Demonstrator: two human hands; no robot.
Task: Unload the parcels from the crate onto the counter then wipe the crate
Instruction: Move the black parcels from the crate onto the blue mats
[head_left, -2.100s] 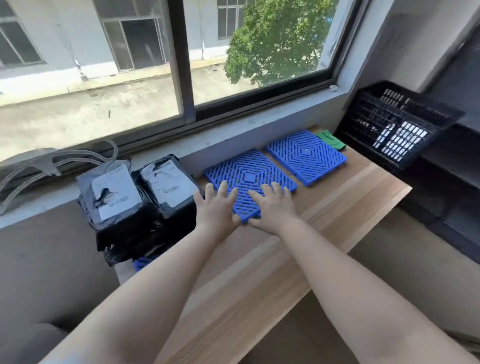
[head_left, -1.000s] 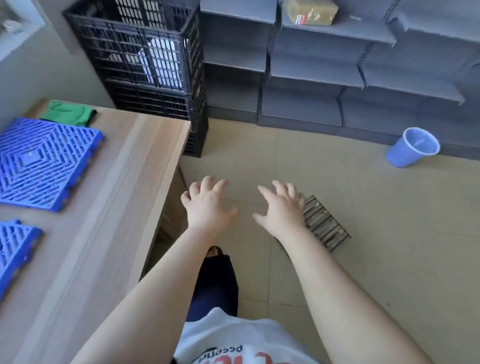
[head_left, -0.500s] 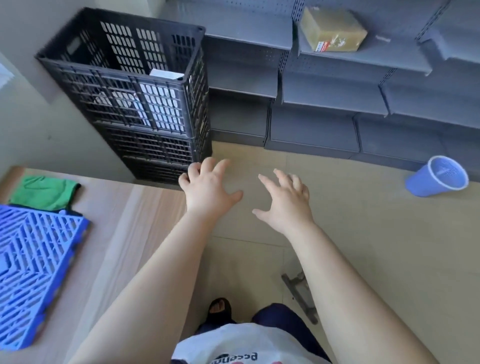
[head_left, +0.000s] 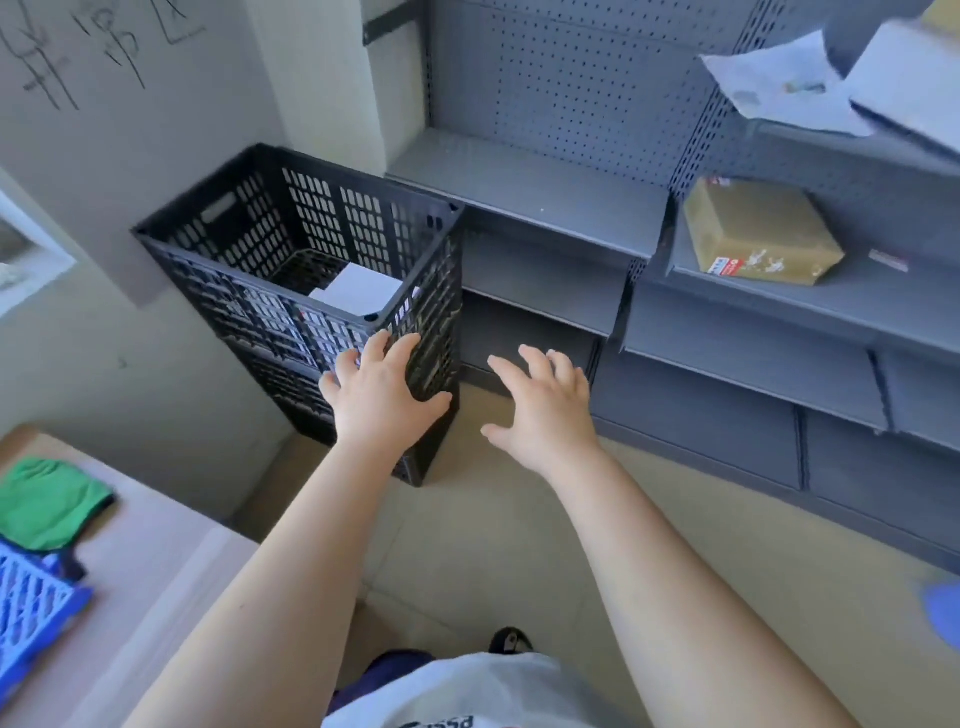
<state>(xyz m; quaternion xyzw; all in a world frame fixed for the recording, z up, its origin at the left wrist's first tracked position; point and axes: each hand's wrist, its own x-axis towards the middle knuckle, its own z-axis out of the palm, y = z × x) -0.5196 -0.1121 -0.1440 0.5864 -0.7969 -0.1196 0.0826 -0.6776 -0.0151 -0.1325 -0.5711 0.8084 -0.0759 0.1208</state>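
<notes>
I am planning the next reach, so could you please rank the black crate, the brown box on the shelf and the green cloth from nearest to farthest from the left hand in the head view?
From the left hand:
1. Black crate: directly ahead, fingers over its near corner.
2. Green cloth: on the counter, far left.
3. Brown box: on the grey shelf, far right.

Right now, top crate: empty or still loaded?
Loaded. A white parcel lies inside the black crate, visible through the open top.
</notes>
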